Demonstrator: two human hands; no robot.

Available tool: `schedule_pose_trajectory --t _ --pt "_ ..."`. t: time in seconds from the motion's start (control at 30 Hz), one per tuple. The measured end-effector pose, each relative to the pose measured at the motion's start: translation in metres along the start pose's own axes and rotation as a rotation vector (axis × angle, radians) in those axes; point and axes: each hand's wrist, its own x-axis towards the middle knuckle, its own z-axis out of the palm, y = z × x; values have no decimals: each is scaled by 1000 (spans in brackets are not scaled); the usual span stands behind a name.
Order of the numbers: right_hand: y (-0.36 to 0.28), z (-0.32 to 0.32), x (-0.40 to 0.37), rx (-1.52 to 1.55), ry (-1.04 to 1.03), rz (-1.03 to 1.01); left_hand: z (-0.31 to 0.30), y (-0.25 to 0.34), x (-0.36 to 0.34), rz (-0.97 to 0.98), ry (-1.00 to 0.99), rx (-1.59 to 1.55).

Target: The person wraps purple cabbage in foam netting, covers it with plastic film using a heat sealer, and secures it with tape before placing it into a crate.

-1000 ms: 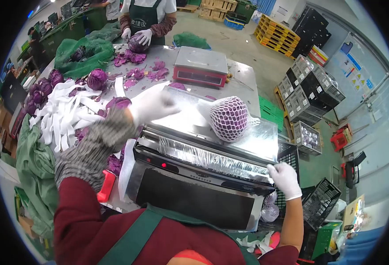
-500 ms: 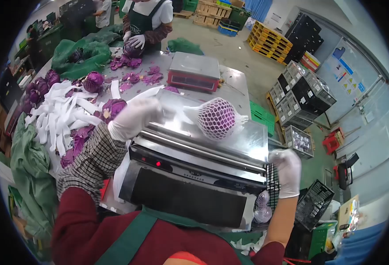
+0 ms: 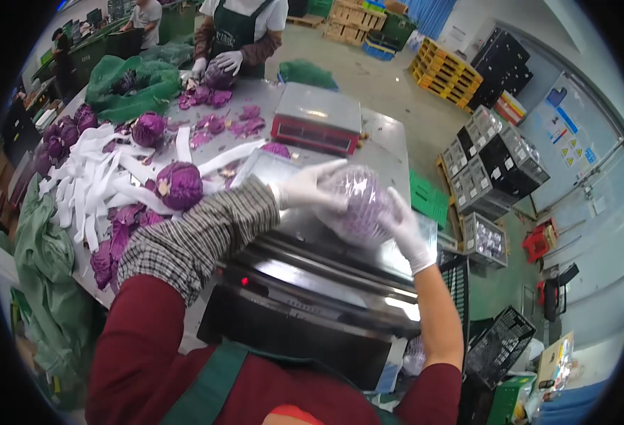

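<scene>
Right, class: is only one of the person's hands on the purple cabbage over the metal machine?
No, the left hand and the right hand both cup the purple cabbage from either side.

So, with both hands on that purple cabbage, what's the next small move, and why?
Probably tuck the film under the cabbage: the left hand and right hand cup it on the wrapping machine, and shiny film lies over its top.
</scene>
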Motion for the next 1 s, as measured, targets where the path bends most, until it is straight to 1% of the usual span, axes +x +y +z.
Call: schedule_pose_trajectory --t 0.07,0.13,0.17,0.2,0.27,0.33,0.37,0.4,0.43,0.5,0.53,0.57,0.67,0.7,0.73,0.77,0.8,0.87,0.9,1.0 --pt "-42 5 -22 47 -82 82 11 43 -19 -137 -81 -387" --pt "-83 20 -71 -164 -178 46 21 74 -60 -151 -149 -199" --pt "-104 34 -103 -188 -222 248 29 75 -86 -208 -201 -110" --pt "-94 43 -128 -33 -327 267 41 75 -117 -260 -231 -134" --pt "-70 64 -176 83 -424 493 56 55 -173 -641 -404 -94" --pt "-10 84 -227 502 -361 772 87 39 -219 -905 -407 -760" --pt "22 77 -243 564 -393 814 96 30 -233 -930 -350 -924" --pt "42 65 -254 625 -422 849 100 11 -247 -949 -292 -1081" --pt "12 61 -248 573 -440 669 98 -33 -257 -962 -529 -1983" --pt "14 62 -256 -43 -397 345 95 -4 -249 -1239 -247 -1524" --pt "17 63 -262 -345 -359 181 93 6 -246 -1348 -113 -1283" --pt "21 70 -266 -418 -311 16 83 -3 -256 -1215 -311 -1321" --pt "40 67 -289 -604 -160 -50 55 -7 -290 -1005 -317 -1002" --pt "36 70 -293 -674 -103 -87 54 -3 -303 -817 -263 -638" --pt "37 71 -296 -661 -71 -126 58 3 -320 -617 -206 -277" --pt "40 73 -301 -648 -42 -164 68 -9 -337 -501 -134 -366" --pt "41 74 -304 -633 -16 -202 66 2 -336 -267 -256 234" --pt "38 74 -309 -495 41 -191 71 -7 -335 66 -185 610" --pt "35 76 -312 -430 72 -186 79 1 -337 -27 -29 421" --pt "2 90 -320 -170 188 27 82 28 -337 -11 96 145"
